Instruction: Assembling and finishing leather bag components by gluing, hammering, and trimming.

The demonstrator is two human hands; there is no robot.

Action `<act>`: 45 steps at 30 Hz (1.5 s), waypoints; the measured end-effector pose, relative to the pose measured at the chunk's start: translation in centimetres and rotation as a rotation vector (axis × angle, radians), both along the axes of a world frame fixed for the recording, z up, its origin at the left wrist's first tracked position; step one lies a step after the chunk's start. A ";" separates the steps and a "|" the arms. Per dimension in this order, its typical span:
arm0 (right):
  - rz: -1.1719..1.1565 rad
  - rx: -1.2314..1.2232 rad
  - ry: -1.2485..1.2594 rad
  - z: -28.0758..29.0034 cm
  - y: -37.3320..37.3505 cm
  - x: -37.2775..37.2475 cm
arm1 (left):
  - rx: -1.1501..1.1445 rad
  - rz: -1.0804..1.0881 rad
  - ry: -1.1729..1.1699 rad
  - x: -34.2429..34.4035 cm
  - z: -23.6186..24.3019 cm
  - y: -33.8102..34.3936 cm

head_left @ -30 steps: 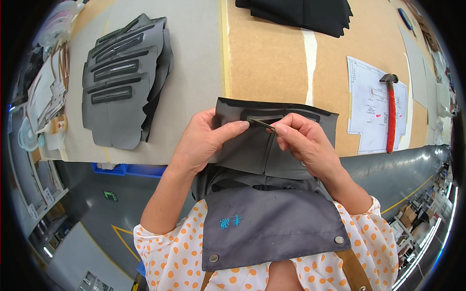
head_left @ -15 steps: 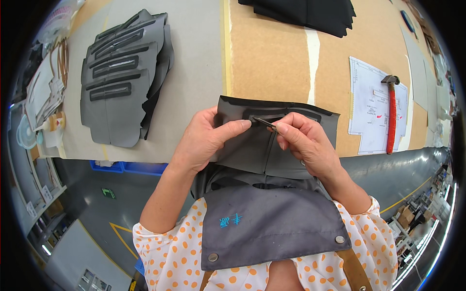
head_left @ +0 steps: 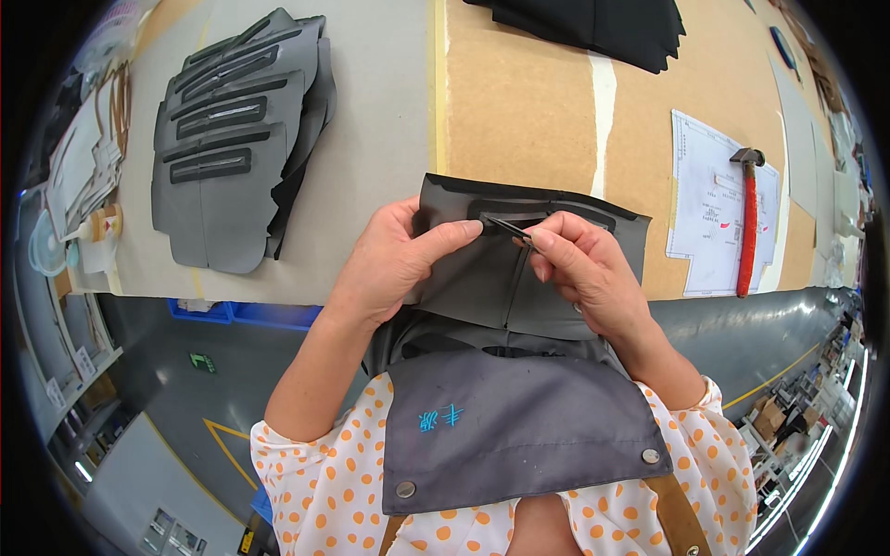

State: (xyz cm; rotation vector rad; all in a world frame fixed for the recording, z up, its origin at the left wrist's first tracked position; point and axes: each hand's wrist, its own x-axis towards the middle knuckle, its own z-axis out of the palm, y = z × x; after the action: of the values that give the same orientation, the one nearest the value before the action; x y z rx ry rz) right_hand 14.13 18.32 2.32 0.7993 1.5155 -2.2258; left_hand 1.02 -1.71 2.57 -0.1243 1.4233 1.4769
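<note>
Well to the left of the left hand, and farther from the person, a stack of gray panels lies on the table, each visible panel bearing a black-framed slot. Beyond that stack, at the far left, are papers and a small bottle. A pile of black pieces lies ahead of both hands, well apart from them. To the right of the right hand, a printed sheet lies flat, with a red-handled hammer resting across its right part. Blue bins show below the table edge, to the left of the left forearm.

The gray piece being worked on is between the two hands, at the near table edge and just in front of the apron. The left hand is closed over its left side, thumb on top beside the slot's black frame; its other fingers are mostly hidden. The right hand is pinched shut, thumb against curled fingers, around a slim dark pointed tool. The tool's tip is just beside the left thumb, at the frame; the right fingers hide its rear end and cover part of the piece.
</note>
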 end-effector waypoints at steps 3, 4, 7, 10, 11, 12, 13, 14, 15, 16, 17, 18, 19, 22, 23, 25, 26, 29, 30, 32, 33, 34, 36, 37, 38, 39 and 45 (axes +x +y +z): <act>-0.003 -0.011 0.023 0.1 -0.1 -0.1 | 0.005 0.007 0.006 0.1 -0.2 -0.2; -0.008 -0.025 0.013 0.3 -0.1 -0.2 | 0.006 0.007 0.006 0.1 -0.1 -0.2; -0.004 -0.012 0.011 0.1 -0.2 -0.2 | 0.002 0.007 0.006 0.1 0.0 0.0; 0.003 0.011 0.016 0.0 -0.4 -0.3 | 0.035 0.017 0.003 0.2 0.0 0.0; 0.001 0.006 0.015 0.0 -0.4 -0.3 | 0.023 -0.001 0.021 0.2 0.1 0.0; 0.001 0.006 0.014 0.2 -0.3 -0.3 | 0.012 -0.019 0.039 0.1 0.1 0.0; -0.006 -0.022 -0.006 0.4 -0.3 -0.4 | 0.012 -0.019 0.038 0.2 0.1 0.0; -0.012 -0.050 -0.026 0.5 -0.2 -0.4 | 0.018 -0.013 0.036 0.2 0.1 0.0; -0.012 -0.050 -0.026 0.5 -0.3 -0.4 | 0.025 -0.008 0.034 0.2 0.1 0.0; -0.018 -0.044 -0.017 0.5 -0.3 -0.3 | 0.024 -0.007 0.034 0.3 0.1 0.0; -0.024 -0.038 -0.009 0.4 -0.4 -0.2 | 0.022 -0.004 0.030 0.3 0.1 0.0; -0.023 -0.039 -0.009 0.4 -0.4 -0.2 | 0.020 0.000 0.026 0.4 0.1 0.0; -0.021 -0.021 0.000 0.3 -0.5 -0.1 | 0.021 0.000 0.025 0.4 0.1 0.0; -0.023 0.020 0.036 -0.3 -0.8 0.1 | 0.022 0.002 0.017 0.4 0.2 0.1; -0.028 0.043 0.063 -0.5 -0.9 0.2 | 0.027 0.005 0.018 0.4 0.0 0.1; -0.031 0.052 0.063 -0.6 -0.9 0.2 | 0.033 0.008 0.020 0.6 -0.2 0.1; -0.034 0.060 0.064 -0.6 -1.0 0.2 | 0.049 0.034 0.024 0.8 -0.3 0.2; -0.040 0.065 0.072 -0.5 -1.0 0.2 | 0.071 0.059 0.024 0.8 -0.3 0.2; -0.039 0.066 0.071 -0.6 -1.0 0.2 | 0.076 0.059 0.022 0.8 -0.3 0.2; -0.045 0.061 0.076 -0.8 -1.1 0.3 | 0.072 0.060 0.026 0.9 -0.4 0.3; -0.045 0.061 0.076 -0.7 -1.1 0.3 | 0.068 0.060 0.031 0.9 -0.4 0.3; -0.049 0.058 0.074 -0.8 -1.1 0.3 | 0.068 0.060 0.030 0.9 -0.4 0.3; -0.054 0.054 0.071 -0.6 -1.1 0.3 | 0.069 0.060 0.024 0.9 -0.3 0.3; -0.065 0.011 0.053 -0.4 -1.0 0.3 | 0.069 0.061 0.024 1.0 -0.3 0.3; -0.076 -0.032 0.036 -0.3 -1.0 0.3 | 0.067 0.059 0.027 1.0 -0.4 0.3; -0.074 -0.032 0.036 -0.3 -1.0 0.3 | 0.065 0.058 0.031 1.0 -0.4 0.2; -0.069 -0.063 -0.015 -0.4 -0.9 0.5 | 0.028 0.006 0.025 0.7 0.1 0.2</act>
State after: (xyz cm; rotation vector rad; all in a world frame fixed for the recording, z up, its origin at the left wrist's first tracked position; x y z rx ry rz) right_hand 14.60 17.44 1.95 0.8589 1.4238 -2.2998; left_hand 1.68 -1.55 2.68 -0.0932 1.4234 1.5077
